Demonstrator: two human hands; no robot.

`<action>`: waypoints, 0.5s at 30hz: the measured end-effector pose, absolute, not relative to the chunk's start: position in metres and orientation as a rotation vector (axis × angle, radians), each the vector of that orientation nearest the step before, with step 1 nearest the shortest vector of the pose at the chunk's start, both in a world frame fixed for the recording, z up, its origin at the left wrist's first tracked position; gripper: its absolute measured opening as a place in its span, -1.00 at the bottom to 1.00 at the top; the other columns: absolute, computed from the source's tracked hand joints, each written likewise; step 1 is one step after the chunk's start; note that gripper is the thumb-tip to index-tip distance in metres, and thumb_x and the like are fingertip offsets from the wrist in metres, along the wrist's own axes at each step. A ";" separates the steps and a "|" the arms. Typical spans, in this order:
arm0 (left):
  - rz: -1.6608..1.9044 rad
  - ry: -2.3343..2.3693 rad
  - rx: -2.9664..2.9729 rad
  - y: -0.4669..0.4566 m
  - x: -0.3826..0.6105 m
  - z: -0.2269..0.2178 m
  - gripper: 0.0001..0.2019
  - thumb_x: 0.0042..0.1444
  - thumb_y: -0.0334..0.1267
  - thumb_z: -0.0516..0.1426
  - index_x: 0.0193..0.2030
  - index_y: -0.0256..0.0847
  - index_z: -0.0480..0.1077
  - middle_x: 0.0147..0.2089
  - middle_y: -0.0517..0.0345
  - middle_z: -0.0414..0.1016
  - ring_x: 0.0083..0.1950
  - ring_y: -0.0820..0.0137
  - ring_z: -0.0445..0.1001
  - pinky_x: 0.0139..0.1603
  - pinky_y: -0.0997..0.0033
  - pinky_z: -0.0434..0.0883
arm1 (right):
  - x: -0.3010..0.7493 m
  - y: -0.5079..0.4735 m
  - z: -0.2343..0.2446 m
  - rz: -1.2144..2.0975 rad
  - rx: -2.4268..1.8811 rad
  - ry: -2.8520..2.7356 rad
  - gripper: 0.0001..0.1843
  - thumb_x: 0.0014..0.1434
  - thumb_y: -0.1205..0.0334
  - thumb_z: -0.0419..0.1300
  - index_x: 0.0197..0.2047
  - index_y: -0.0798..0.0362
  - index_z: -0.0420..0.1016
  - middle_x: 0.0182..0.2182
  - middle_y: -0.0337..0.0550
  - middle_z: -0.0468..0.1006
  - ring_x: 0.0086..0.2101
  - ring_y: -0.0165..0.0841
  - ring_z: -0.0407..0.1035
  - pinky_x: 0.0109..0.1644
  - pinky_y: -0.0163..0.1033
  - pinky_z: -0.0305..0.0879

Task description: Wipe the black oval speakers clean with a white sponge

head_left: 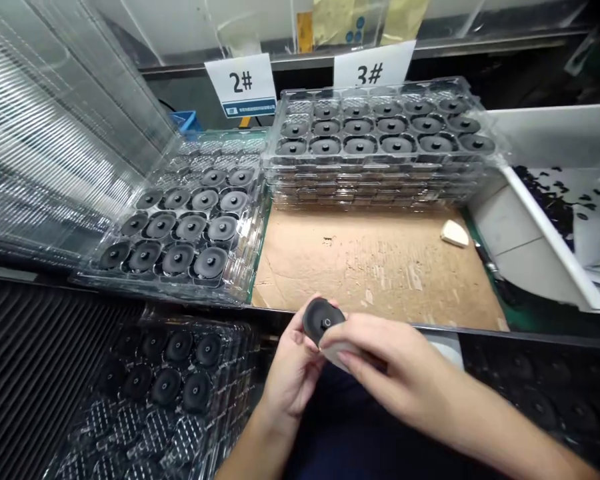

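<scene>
My left hand (297,363) is closed around a round black plastic cap (323,317), holding it up near the table's front edge. The cap has a small raised hub at its centre. Above it, my right hand (387,363) is closed on a pale, smooth piece (341,353) pressed at the cap's lower right edge. Fingers cover most of that piece, so its kind does not show. Beyond my hands lies a brown cardboard sheet (350,253), with a white wedge-shaped block (454,233) at its right side.
Clear trays (275,170) of similar black caps are stacked below the "3#" sign (373,67). Another tray (253,267) sits left, near the "2#" sign (243,83). Lower left stands a further stack (235,380). A white bin (545,227) on the right contains black scraps.
</scene>
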State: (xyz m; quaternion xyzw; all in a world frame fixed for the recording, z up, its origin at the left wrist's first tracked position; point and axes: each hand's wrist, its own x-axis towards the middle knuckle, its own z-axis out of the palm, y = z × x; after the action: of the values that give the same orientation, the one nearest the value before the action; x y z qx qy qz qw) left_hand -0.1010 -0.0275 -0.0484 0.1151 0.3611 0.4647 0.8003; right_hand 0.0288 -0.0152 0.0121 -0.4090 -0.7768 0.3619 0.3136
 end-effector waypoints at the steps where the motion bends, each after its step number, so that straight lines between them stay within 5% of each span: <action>1: 0.998 0.776 0.252 -0.027 -0.099 -0.047 -0.48 -0.24 -0.22 0.40 -0.05 -0.15 0.47 -0.10 0.14 0.58 -0.12 0.39 0.54 -0.16 0.56 0.47 | 0.030 -0.014 0.011 0.934 -1.092 -2.041 -0.80 0.24 0.42 0.04 -0.17 0.02 0.45 -0.36 -0.23 0.53 -0.36 -0.42 0.42 -0.30 -0.35 0.36; 5: 0.954 0.764 0.307 -0.023 -0.093 -0.040 -0.68 -0.19 -0.30 0.38 -0.22 -0.19 0.52 -0.24 0.19 0.60 -0.21 0.45 0.55 -0.21 0.62 0.45 | 0.038 -0.015 0.006 0.640 -1.132 -1.827 -0.76 0.29 0.39 -0.03 -0.06 0.09 0.41 -0.28 -0.09 0.53 -0.27 -0.33 0.42 -0.17 -0.22 0.39; 9: 0.935 0.809 0.293 -0.019 -0.088 -0.039 -0.47 -0.27 -0.33 0.41 -0.07 -0.08 0.48 -0.08 0.20 0.59 -0.10 0.37 0.55 -0.11 0.51 0.48 | 0.051 -0.022 0.006 0.999 -1.077 -1.861 -0.79 0.24 0.44 0.05 -0.14 0.02 0.43 -0.34 -0.22 0.53 -0.35 -0.44 0.42 -0.25 -0.37 0.38; 15: 0.891 0.863 0.366 -0.013 -0.074 -0.035 -0.48 -0.24 -0.25 0.40 -0.05 -0.17 0.48 -0.23 0.18 0.60 -0.12 0.39 0.54 -0.07 0.54 0.45 | 0.060 -0.014 0.007 0.745 -1.090 -1.744 -0.75 0.26 0.44 0.00 -0.05 0.13 0.41 -0.26 -0.07 0.54 -0.25 -0.35 0.43 -0.14 -0.23 0.38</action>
State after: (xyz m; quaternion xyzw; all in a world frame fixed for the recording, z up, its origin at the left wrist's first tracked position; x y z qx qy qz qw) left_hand -0.0737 -0.0128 -0.0349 0.1705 0.4021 0.4150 0.7981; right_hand 0.0598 -0.0142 0.0067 -0.4425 -0.7083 0.3028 0.4592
